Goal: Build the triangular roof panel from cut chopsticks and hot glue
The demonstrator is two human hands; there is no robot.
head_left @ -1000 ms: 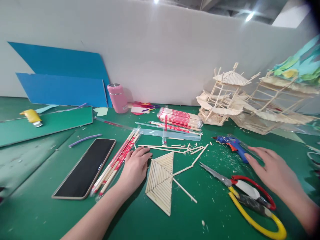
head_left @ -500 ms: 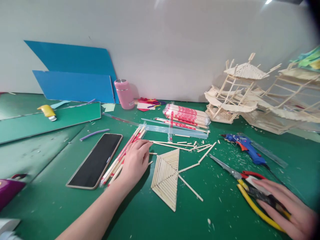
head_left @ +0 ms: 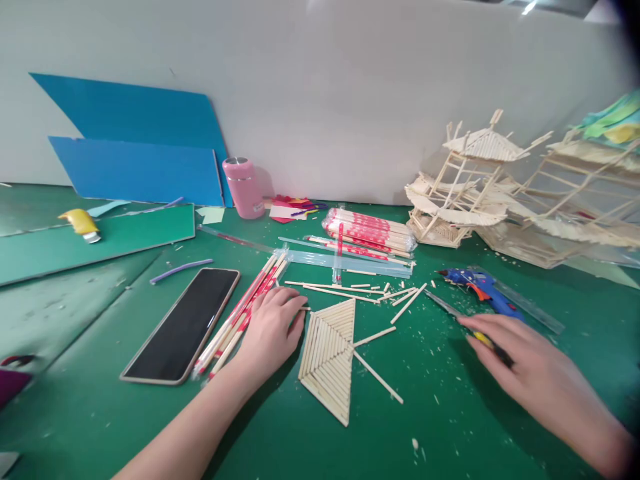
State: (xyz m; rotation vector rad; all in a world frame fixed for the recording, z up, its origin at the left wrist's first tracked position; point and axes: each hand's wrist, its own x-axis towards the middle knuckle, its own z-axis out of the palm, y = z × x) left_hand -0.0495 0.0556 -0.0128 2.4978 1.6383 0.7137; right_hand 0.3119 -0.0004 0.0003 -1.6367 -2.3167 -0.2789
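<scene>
My right hand [head_left: 510,367] is closed around needle-nose pliers [head_left: 443,305], whose long jaws point up and left. Its handles are mostly covered by my palm. Resting on the table, my left hand [head_left: 273,330] has its fingers loosely bent, the thumb apart from them. It lies beside the wrapped chopsticks [head_left: 245,310], and a short stick end shows by its fingertips. Between my hands lies a panel of glued sticks [head_left: 327,360] in a fan of ribs. Two loose-looking sticks [head_left: 380,378] reach out from its right side. Cut stick pieces [head_left: 407,303] are scattered behind it.
A blue glue gun [head_left: 483,290] lies behind my right hand. Stick-built towers [head_left: 475,180] stand at the back right. A phone [head_left: 183,327] is at left, a pink bottle [head_left: 243,188] and packed chopsticks [head_left: 370,230] at the back. Blue boards [head_left: 140,170] lean on the wall.
My right hand has moved forward and left, lifting the pliers and closing over their handles. One stick near the panel now lies farther apart from its neighbour. My left hand has barely shifted.
</scene>
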